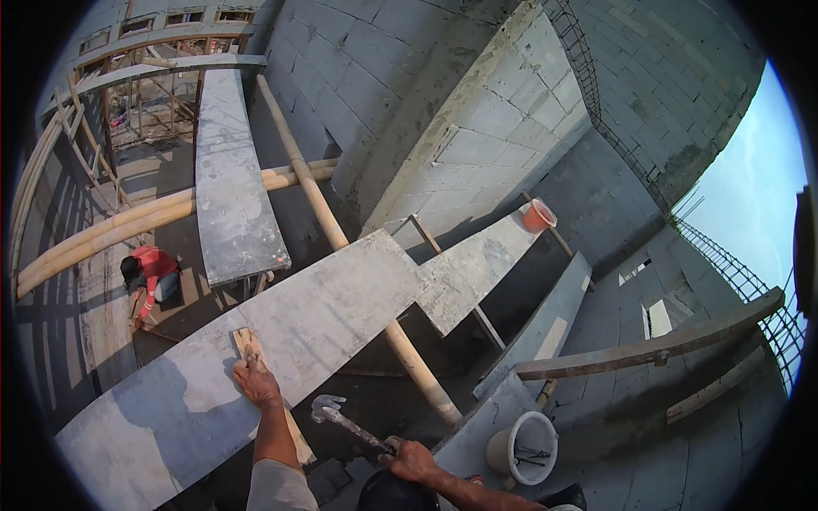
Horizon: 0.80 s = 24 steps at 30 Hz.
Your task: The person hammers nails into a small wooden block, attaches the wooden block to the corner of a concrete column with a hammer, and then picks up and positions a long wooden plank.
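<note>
Grey block walls rise around a long pale board. Left of lower centre, the left hand curls its fingers over a wooden strip; at bottom centre, the right hand has its fingers closed round a hammer's handle.

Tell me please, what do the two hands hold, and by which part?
The right hand holds the hammer by its handle; the left hand holds a wooden strip near its far end.
</note>
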Available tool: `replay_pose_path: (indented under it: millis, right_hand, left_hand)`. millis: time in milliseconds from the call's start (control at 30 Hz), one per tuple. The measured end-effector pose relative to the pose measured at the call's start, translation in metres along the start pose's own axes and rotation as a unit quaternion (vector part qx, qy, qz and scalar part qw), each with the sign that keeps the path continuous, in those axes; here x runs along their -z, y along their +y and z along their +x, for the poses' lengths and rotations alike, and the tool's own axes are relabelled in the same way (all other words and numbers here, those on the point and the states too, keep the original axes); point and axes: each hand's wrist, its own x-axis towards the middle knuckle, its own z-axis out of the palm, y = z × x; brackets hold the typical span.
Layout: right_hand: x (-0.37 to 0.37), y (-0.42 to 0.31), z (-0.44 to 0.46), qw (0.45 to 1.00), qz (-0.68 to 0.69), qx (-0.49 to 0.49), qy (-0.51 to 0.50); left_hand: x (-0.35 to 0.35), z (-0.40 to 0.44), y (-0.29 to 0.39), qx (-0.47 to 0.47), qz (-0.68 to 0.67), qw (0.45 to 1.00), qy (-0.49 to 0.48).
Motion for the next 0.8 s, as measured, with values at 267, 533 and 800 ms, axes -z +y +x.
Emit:
replay_pose_path:
  millis: [267,533,800]
  right_hand:
    - [0.005,-0.004,-0.001,1.000,-0.001,-0.005,-0.007]
    - [0.008,-0.009,0.010,0.997,0.065,0.022,-0.029]
    - [0.031,-0.097,0.028,0.906,0.386,0.172,-0.017]
  left_hand:
    - [0.005,-0.002,0.003,0.004,-0.012,1.000,-0.002]
    - [-0.012,-0.001,-0.007,-0.033,0.003,0.999,0.042]
    - [-0.011,0.001,-0.003,0.042,0.008,0.998,-0.039]
